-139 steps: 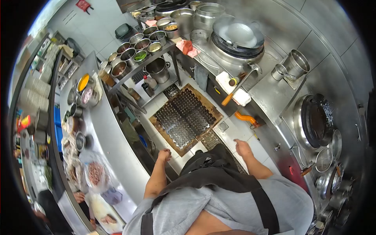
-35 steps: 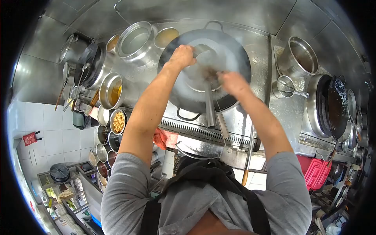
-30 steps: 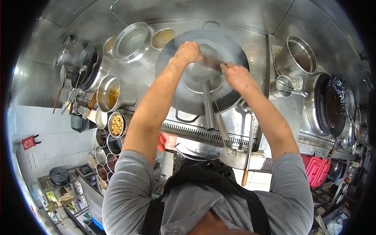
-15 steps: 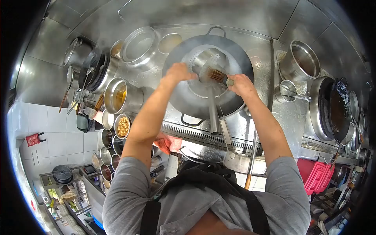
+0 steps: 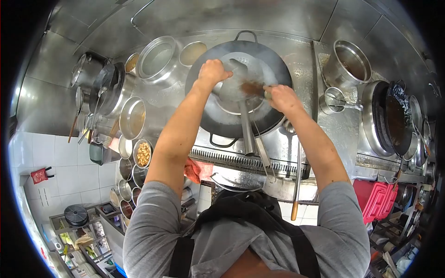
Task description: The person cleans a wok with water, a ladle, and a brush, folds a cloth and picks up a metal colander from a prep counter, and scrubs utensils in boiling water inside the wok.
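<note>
My right hand (image 5: pixel 283 98) grips a bamboo wok brush (image 5: pixel 252 89) by its handle end. The brush's brown bristles are motion-blurred above the middle of a large dark wok (image 5: pixel 278 69). My left hand (image 5: pixel 213 72) is closed over the left part of the wok, thumb pointing right; whatever its fingers hold, if anything, is hidden. A metal utensil with a thick long handle (image 5: pixel 247 132) lies in the wok, its handle reaching over the near rim. Below it sits a round perforated strainer (image 5: pixel 221 104), partly veiled by steam and whitish liquid.
Metal pots and bowls (image 5: pixel 156 58) stand left, including a bowl of light-brown pieces (image 5: pixel 143 153). Right are a tall pot (image 5: pixel 351 65), a small pot with utensils (image 5: pixel 332 99) and stacked dark woks (image 5: pixel 398 120). A long wooden-tipped handle (image 5: pixel 295 204) crosses the front edge.
The brush's bristles have become more blurred, and the metal utensil in the wok has turned. My left hand has its fingers curled closer. The view has shifted slightly.
</note>
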Available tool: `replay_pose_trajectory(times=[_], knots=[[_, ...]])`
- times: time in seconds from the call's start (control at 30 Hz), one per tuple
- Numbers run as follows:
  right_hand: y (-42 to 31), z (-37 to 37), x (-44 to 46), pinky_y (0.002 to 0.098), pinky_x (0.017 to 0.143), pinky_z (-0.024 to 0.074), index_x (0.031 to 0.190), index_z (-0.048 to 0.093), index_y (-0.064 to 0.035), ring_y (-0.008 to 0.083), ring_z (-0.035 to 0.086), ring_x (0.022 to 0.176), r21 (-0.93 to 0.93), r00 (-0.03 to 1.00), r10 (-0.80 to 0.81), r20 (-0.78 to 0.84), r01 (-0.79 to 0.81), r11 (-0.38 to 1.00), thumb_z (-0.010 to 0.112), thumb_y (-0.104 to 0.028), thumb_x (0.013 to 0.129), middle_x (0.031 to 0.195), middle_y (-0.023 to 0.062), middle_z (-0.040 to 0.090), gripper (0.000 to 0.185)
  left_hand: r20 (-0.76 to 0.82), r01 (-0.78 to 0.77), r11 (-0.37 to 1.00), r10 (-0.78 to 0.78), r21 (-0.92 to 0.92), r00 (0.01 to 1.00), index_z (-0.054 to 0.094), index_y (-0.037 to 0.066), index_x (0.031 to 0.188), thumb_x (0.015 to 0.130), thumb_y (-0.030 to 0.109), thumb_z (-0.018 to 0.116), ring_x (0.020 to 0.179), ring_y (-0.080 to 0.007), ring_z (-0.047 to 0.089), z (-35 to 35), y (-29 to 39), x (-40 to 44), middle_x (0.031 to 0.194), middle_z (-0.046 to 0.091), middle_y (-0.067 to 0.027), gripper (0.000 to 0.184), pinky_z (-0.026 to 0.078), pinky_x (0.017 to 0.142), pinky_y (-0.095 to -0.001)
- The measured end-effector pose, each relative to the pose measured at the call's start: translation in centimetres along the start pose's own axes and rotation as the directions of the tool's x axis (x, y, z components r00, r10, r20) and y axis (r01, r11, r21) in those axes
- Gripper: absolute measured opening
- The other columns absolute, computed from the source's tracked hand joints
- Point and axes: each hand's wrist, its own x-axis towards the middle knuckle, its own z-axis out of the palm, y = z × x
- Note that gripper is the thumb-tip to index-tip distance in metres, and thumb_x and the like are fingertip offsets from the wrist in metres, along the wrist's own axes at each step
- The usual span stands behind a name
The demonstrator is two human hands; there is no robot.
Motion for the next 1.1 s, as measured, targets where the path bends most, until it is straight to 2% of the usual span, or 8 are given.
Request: replay_pose_trajectory(times=[0.1,0.17,0.33,0.37,0.43,0.63,0.87,1.1], knots=[[-0.2,-0.8,0.5,0.0428,0.07,0.0516,0.098,0.062,-0.0072,0.0339,0.063,0.08,-0.234,0.953,-0.139,-0.268,0.075,0.969,0.048,-0.004,0.08,0.087,0.0165,0.064,0.024,0.029,-0.007,1.0,0.006,0.013,1.0,0.066,-0.001,0.095,0.068,0.045,0.07,0.095,-0.0328,0.062,-0.7,2.2,1.6,0.098,0.065,-0.02,0.054,0.049,0.085,-0.0386],[-1.0,-0.4,0.4,0.0429,0.071,0.0514,0.098,0.062,-0.0073,0.0339,0.063,0.082,-0.202,0.979,-0.106,-0.175,0.07,0.977,0.048,-0.005,0.08,0.088,0.0161,0.064,0.024,0.034,-0.01,1.0,0.01,0.007,0.999,0.067,-0.002,0.093,0.068,0.046,0.069,0.095,-0.034,0.061,0.2,2.5,2.4,0.096,0.065,-0.0212,0.054,0.049,0.084,-0.0395],[-0.3,0.9,1.5,0.0411,0.082,0.049,0.107,0.063,-0.0091,0.0312,0.062,0.092,-0.076,0.997,0.049,-0.061,-0.053,0.996,0.053,-0.006,0.077,0.096,0.0155,0.065,0.032,-0.456,-0.161,0.97,0.06,-0.185,0.888,0.059,-0.003,0.111,0.071,0.043,0.067,0.103,-0.0343,0.058,-2.2,0.7,2.8,0.11,0.06,-0.022,0.06,0.045,0.091,-0.0394],[-0.4,0.8,1.5,0.0411,0.082,0.049,0.107,0.063,-0.0091,0.0312,0.062,0.092,-0.069,0.997,0.042,-0.06,-0.046,0.997,0.053,-0.006,0.077,0.096,0.0155,0.065,0.032,-0.455,-0.153,0.972,0.056,-0.179,0.888,0.059,-0.003,0.111,0.071,0.043,0.067,0.103,-0.0343,0.058,-3.3,-0.3,1.8,0.11,0.06,-0.022,0.06,0.045,0.091,-0.0394],[-0.3,0.3,1.4,0.0399,0.085,0.0482,0.11,0.063,-0.011,0.0308,0.061,0.095,-0.052,0.996,0.084,-0.021,-0.085,0.995,0.056,-0.007,0.075,0.1,0.0152,0.064,0.036,-0.044,0.036,0.996,-0.039,-0.077,0.998,0.05,-0.003,0.118,0.074,0.044,0.063,0.105,-0.0388,0.055,-4.6,-1.7,-1.0,0.113,0.057,-0.0241,0.066,0.045,0.091,-0.0409],[-0.3,1.0,2.1,0.0385,0.083,0.0488,0.111,0.064,-0.0132,0.0316,0.062,0.09,-0.025,0.992,0.053,-0.112,-0.056,0.998,0.064,-0.009,0.068,0.096,0.0156,0.065,0.043,-0.32,-0.215,0.977,0.205,0.006,0.925,0.051,-0.001,0.118,0.068,0.029,0.07,0.098,-0.0371,0.058,5.6,-4.4,-2.8,0.102,0.061,-0.0237,0.061,0.046,0.088,-0.0411],[-0.8,0.3,1.9,0.0377,0.09,0.046,0.114,0.062,-0.0145,0.0311,0.059,0.098,0.275,0.977,0.21,0.043,-0.213,0.937,0.065,-0.014,0.068,0.105,0.0159,0.063,0.046,-0.313,-0.319,0.929,0.252,-0.186,0.916,0.055,0.002,0.114,0.065,0.028,0.072,0.095,-0.0342,0.06,4.3,-3.1,-1.8,0.099,0.062,-0.0223,0.058,0.048,0.085,-0.0397],[-0.6,-2.8,1.8,0.0406,0.077,0.0505,0.113,0.06,-0.0101,0.0339,0.063,0.082,-0.227,0.994,-0.033,-0.106,0.008,0.974,0.059,-0.011,0.074,0.096,0.0157,0.064,0.039,0.015,-0.131,0.986,0.13,0.1,0.991,0.063,0.003,0.105,0.067,0.037,0.07,0.096,-0.0331,0.061,-1.4,1.4,0.3,0.101,0.063,-0.0205,0.052,0.05,0.084,-0.0386]])
